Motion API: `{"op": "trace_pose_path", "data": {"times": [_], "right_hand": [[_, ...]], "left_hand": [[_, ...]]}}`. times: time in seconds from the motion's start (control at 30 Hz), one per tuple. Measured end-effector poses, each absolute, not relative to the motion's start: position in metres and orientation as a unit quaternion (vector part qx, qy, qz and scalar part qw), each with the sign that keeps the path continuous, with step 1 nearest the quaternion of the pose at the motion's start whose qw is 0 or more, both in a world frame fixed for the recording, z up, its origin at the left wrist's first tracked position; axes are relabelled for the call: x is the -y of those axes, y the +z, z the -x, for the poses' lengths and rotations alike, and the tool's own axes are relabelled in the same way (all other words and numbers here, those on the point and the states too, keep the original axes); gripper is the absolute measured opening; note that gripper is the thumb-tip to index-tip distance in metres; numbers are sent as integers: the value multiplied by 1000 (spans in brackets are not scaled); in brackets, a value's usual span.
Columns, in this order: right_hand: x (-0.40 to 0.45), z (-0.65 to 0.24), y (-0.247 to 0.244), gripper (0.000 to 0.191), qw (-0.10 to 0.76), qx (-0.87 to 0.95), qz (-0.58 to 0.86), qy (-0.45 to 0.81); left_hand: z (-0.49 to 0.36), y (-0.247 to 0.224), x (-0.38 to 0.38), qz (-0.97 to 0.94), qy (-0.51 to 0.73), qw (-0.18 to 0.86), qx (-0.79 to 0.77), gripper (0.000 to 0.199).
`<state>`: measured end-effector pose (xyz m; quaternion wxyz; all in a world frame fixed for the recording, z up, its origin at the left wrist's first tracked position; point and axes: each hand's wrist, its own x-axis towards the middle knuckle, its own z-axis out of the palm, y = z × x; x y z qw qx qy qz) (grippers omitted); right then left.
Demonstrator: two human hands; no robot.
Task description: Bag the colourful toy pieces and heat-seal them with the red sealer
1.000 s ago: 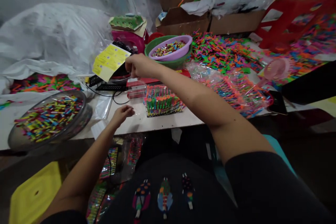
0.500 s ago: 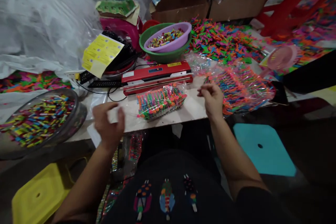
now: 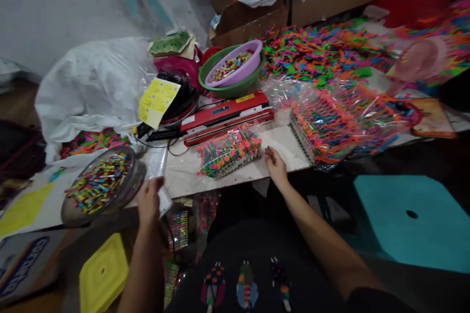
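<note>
**Busy packing bench, one slippery bag in hand**

Left hand (image 3: 150,199) is pinching a clear empty plastic bag (image 3: 158,176) at the near table edge; looks like a proper grip, though it's blurry. Right hand (image 3: 275,165) lies loose and flat on the white tabletop (image 3: 282,144), holding nothing, just beside the small clear packet of coloured sticks (image 3: 228,150).

Risk: that flimsy bag could slip off the edge.

Further back, a round clear tub (image 3: 101,186) holds loose coloured pieces, then the red heat sealer (image 3: 227,115), then a purple bowl (image 3: 235,64) of pieces nested in a green bowl (image 3: 231,89).
</note>
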<state>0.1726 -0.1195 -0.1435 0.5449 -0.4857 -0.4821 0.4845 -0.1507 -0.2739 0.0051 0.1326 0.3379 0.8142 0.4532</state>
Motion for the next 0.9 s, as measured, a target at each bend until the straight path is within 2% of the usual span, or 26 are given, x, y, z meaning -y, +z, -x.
{"op": "trace_pose_path", "data": {"times": [0.07, 0.13, 0.17, 0.23, 0.33, 0.4, 0.47, 0.53, 0.63, 0.7, 0.83, 0.9], "right_hand": [[107, -163, -142, 54, 541, 511, 463, 482], [97, -155, -141, 56, 528, 536, 452, 479], [93, -153, -141, 55, 523, 543, 453, 475], [89, -150, -141, 51, 518, 550, 462, 464], [86, -149, -141, 42, 520, 557, 472, 444], [87, -148, -140, 37, 521, 559, 484, 426], [88, -146, -139, 34, 520, 561, 497, 411], [89, -145, -138, 32, 514, 568, 503, 401], [90, -145, -137, 31, 505, 577, 510, 389], [91, -146, -137, 31, 501, 581, 514, 384], [91, -147, -137, 32, 497, 587, 511, 383], [91, -148, -137, 33, 493, 590, 513, 380]], "left_hand": [[140, -10, 268, -319, 491, 338, -737, 41], [128, -15, 251, -321, 452, 461, -693, 52], [124, -14, 240, -341, 419, 490, -684, 56], [118, -9, 218, -402, 377, 476, -686, 55], [115, -1, 193, -473, 389, 344, -712, 35], [115, -3, 187, -466, 412, 286, -729, 40], [115, -8, 192, -428, 428, 296, -739, 57], [112, -16, 205, -378, 456, 348, -727, 63], [103, -20, 227, -332, 518, 422, -666, 59], [97, -16, 238, -312, 544, 435, -646, 58], [94, -5, 243, -303, 513, 457, -661, 44], [98, -4, 238, -323, 480, 478, -661, 50]]}}
